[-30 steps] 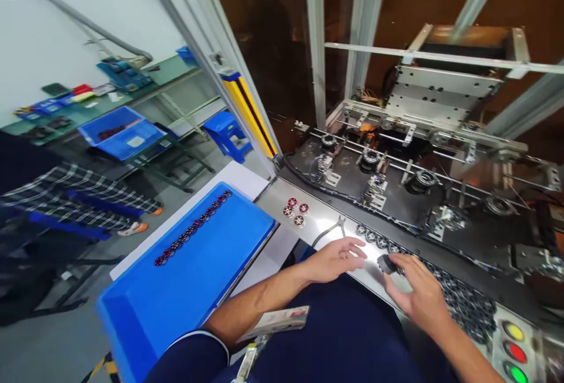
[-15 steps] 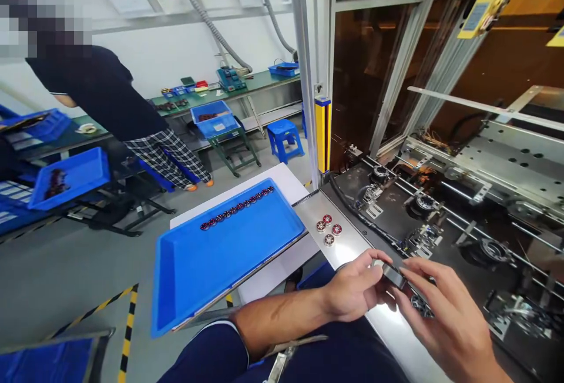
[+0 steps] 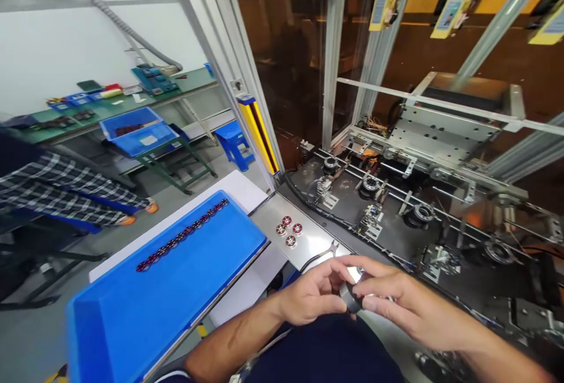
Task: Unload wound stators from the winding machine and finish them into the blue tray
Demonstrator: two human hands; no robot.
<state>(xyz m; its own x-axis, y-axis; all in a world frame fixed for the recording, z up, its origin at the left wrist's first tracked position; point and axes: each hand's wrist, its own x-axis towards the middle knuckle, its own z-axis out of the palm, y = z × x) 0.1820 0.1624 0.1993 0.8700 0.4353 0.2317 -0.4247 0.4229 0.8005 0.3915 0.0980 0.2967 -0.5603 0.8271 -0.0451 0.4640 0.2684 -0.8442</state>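
My left hand (image 3: 311,294) is closed on a small round metal part (image 3: 348,299), silver on its side with a dark edge, pinching it between thumb and fingers. On the part's other side, my right hand (image 3: 399,296) presses its thumb and fingertips together against it. The fingers cover much of the part. Beyond my hands, several small round rotor-like pieces (image 3: 290,241), red and silver, rest on the metal ledge (image 3: 268,218). A fork-ended metal tool (image 3: 333,247) lies on the ledge nearer my hands.
A blue tray (image 3: 176,306) at left holds a row of dark red round pieces (image 3: 183,236). At right is a machine bed (image 3: 304,180) with fixtures and rods. A yellow light-curtain post (image 3: 258,133) stands at its corner. A person's checked trousers (image 3: 66,183) show far left.
The view has swung right, so the tray and bench sit further left. My hands have come closer together, and my right fingers now grip the round part. The forked tool has come into sight.
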